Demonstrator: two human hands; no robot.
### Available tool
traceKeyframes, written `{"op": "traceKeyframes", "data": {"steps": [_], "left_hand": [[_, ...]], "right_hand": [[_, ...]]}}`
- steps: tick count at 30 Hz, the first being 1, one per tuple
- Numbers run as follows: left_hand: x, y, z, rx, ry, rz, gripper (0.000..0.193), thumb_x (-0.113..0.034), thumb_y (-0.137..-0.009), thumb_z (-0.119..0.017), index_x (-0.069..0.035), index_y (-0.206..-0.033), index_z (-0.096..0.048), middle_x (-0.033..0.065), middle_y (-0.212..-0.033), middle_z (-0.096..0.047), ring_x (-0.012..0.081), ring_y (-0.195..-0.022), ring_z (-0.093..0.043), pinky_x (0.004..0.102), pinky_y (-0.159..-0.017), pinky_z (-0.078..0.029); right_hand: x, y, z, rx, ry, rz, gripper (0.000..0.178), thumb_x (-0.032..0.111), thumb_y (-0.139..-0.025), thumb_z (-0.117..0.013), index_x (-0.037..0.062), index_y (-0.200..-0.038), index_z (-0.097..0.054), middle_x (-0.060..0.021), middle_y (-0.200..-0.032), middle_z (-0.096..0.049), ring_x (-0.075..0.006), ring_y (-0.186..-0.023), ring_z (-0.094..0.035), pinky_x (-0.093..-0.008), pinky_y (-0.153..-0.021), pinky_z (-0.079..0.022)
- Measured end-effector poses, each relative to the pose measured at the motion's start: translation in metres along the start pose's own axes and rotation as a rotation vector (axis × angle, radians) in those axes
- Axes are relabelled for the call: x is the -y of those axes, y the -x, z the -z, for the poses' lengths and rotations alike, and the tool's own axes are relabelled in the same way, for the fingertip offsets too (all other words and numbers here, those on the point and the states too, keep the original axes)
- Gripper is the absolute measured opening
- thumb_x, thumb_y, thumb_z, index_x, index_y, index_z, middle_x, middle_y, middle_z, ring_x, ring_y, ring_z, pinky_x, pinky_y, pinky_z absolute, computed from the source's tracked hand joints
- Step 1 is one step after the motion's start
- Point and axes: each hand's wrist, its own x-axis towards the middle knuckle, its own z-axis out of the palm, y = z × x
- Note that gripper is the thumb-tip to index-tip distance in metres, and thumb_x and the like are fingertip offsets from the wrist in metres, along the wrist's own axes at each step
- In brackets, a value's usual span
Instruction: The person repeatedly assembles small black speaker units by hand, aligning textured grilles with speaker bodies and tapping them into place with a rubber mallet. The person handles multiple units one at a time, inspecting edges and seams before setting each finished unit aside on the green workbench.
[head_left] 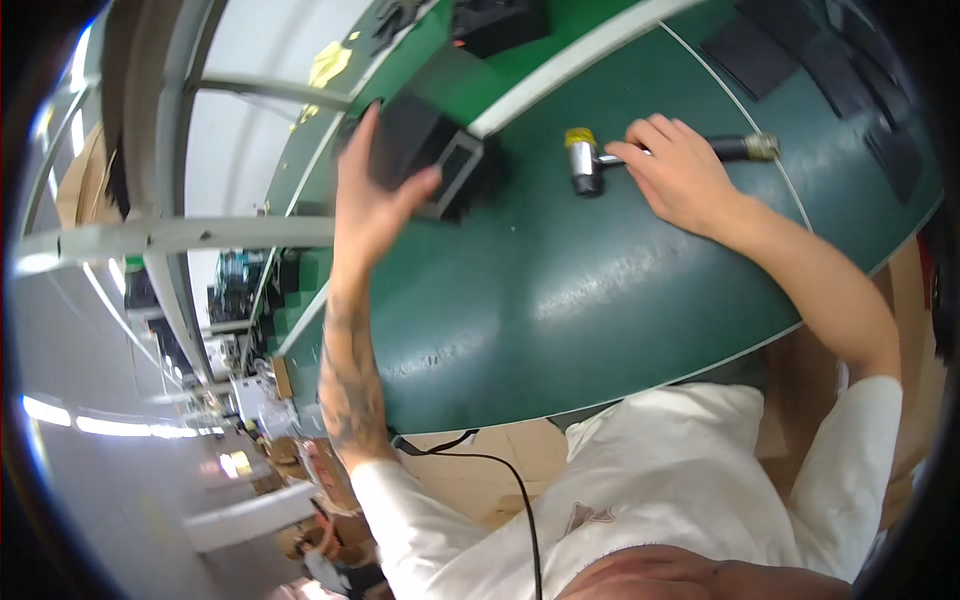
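My left hand (368, 205) grips a black box-shaped piece (415, 145) at the left of the green table, thumb on its near side. A pale rectangular outline marks one face of the box. Motion smears the box, and its far side is hard to read. Toward the right, my right hand (682, 175) is closed over the metal shaft of a mallet (584, 165) lying across the table. The mallet's head has a yellow face and a black face. Its dark handle (728, 149) sticks out past my hand.
Flat black pieces (755, 55) lie at the far right of the green table (560, 330). A pale rail (570, 65) crosses the far side, with another black object (500, 22) beyond it. Metal frame bars (240, 233) stand at the left. A black cable (505, 462) hangs below the near edge.
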Motion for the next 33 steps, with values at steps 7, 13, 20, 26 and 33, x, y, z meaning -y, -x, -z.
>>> {"op": "traceKeyframes", "data": {"steps": [7, 13, 20, 26, 33], "left_hand": [[0.100, -0.146, -0.024, 0.142, -0.201, -0.109, 0.100, -0.026, -0.075, -0.092, 0.008, -0.153, -0.038, 0.0255, -0.153, -0.049, 0.0318, -0.143, -0.047, 0.0361, -0.120, -0.034], [0.142, -0.163, -0.012, -0.155, 0.579, 0.193, 0.084, -0.055, -0.087, -0.075, 0.001, -0.145, -0.054, 0.0214, -0.142, -0.059, 0.0273, -0.134, -0.053, 0.0365, -0.115, -0.036], [0.296, -0.146, 0.000, -0.068, -0.210, 0.465, 0.075, -0.056, -0.094, -0.062, 0.001, -0.142, -0.057, 0.0243, -0.133, -0.063, 0.0334, -0.124, -0.058, 0.0414, -0.107, -0.044], [0.290, -0.124, 0.027, -0.048, -0.063, 0.547, 0.054, -0.035, -0.093, -0.068, -0.002, -0.136, -0.065, 0.0155, -0.134, -0.065, 0.0224, -0.115, -0.064, 0.0352, -0.099, -0.050], [0.106, 0.043, 0.005, -0.120, -0.006, 0.010, 0.073, -0.018, -0.090, -0.071, -0.005, -0.156, -0.044, 0.0169, -0.164, -0.038, 0.0322, -0.150, -0.036, 0.0450, -0.124, -0.025]], "right_hand": [[0.008, -0.005, 0.002, 0.064, -0.055, -0.021, 0.033, 0.000, -0.083, -0.068, 0.0053, -0.116, -0.066, -0.0087, -0.101, -0.057, -0.0293, -0.095, -0.057, -0.0414, -0.080, -0.047], [0.003, -0.005, 0.002, 0.091, -0.021, -0.073, 0.034, 0.000, -0.080, -0.070, 0.0051, -0.113, -0.067, -0.0085, -0.101, -0.057, -0.0286, -0.094, -0.057, -0.0411, -0.078, -0.046], [0.003, -0.008, 0.007, 0.141, 0.003, -0.093, 0.038, 0.005, -0.077, -0.071, 0.0072, -0.115, -0.067, -0.0079, -0.102, -0.058, -0.0274, -0.097, -0.058, -0.0400, -0.081, -0.047], [-0.001, -0.004, 0.003, 0.147, 0.030, -0.037, 0.019, 0.014, -0.083, -0.067, 0.0098, -0.101, -0.066, -0.0056, -0.097, -0.057, -0.0230, -0.097, -0.057, -0.0366, -0.080, -0.044], [0.003, 0.001, 0.008, 0.057, -0.032, -0.073, 0.025, 0.032, -0.093, -0.068, 0.0095, -0.104, -0.068, -0.0070, -0.101, -0.059, -0.0239, -0.095, -0.058, -0.0383, -0.078, -0.046]]}}
